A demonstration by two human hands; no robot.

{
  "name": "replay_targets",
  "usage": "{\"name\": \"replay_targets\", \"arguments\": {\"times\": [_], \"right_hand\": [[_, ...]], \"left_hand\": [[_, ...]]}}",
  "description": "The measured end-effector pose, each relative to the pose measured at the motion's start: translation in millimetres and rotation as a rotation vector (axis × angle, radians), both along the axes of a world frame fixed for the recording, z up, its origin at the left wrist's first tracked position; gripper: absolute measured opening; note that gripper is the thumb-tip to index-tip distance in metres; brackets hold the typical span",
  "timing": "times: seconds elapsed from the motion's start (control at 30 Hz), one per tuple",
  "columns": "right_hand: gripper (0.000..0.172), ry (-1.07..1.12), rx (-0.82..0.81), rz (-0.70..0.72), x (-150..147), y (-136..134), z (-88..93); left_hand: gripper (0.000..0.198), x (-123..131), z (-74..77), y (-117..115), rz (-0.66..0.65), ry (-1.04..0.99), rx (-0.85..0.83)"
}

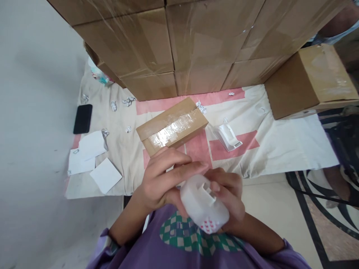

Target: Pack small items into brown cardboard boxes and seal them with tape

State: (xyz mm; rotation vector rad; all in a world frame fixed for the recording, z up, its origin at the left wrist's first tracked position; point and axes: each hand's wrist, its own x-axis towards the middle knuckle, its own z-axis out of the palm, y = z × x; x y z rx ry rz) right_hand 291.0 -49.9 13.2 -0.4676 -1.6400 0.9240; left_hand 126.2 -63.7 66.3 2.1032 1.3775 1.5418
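Close to my chest, both hands hold a white rounded plastic object (204, 205) with a raised clip-like part on top and a patch of red dots at its lower end. I cannot make out its exact kind. My left hand (164, 179) grips its left side, with the fingers reaching over the top edge. On the other side my right hand (230, 192) is wrapped round it, a finger resting near the raised part. Just beyond my hands lies a taped cardboard box (171, 129). To its right is a white curved plastic piece (226, 137).
Stacked cartons (202, 45) in clear wrap form a wall at the back. A brown box (294, 82) stands right. A black phone (83, 118), white paper squares (106, 175) and crumpled paper bits (113, 106) lie left on the cloth (126, 149). A person's foot (333, 183) shows right.
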Motion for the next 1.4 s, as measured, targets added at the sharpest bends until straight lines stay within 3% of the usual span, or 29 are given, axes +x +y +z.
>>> {"name": "replay_targets", "arguments": {"times": [0.1, 0.17, 0.27, 0.37, 0.53, 0.63, 0.87, 1.4], "right_hand": [[0.036, -0.003, 0.026, -0.158, -2, 0, 4.5], [0.033, -0.004, 0.115, -0.178, -2, 3, 8.2], [0.035, -0.048, 0.190, -0.049, 4, 11, 13.5], [0.038, -0.112, 0.167, 0.062, 11, 19, 17.5], [0.033, 0.081, -0.112, 0.208, 5, 19, 13.9], [0.028, 0.202, -0.241, 0.307, -2, 16, 9.5], [0.024, 0.228, -0.291, 0.383, -3, 16, 10.2], [0.023, 0.247, -0.296, 0.452, -9, 23, 4.9]], "left_hand": [[0.042, 1, -3.9, -1, -0.044, -0.027, -0.053], [0.041, 2, -5.2, -1, -0.061, -0.051, -0.080], [0.045, 2, -6.3, -1, -0.086, -0.046, -0.084], [0.046, 0, -7.8, 1, -0.104, -0.016, -0.077], [0.035, 2, -7.8, 4, -0.175, -0.024, 0.040], [0.024, 6, -4.2, 1, -0.269, -0.093, -0.042], [0.019, 10, -0.5, -2, -0.339, -0.182, -0.176], [0.029, -3, 0.2, 5, -0.437, -0.127, -0.197]]}}
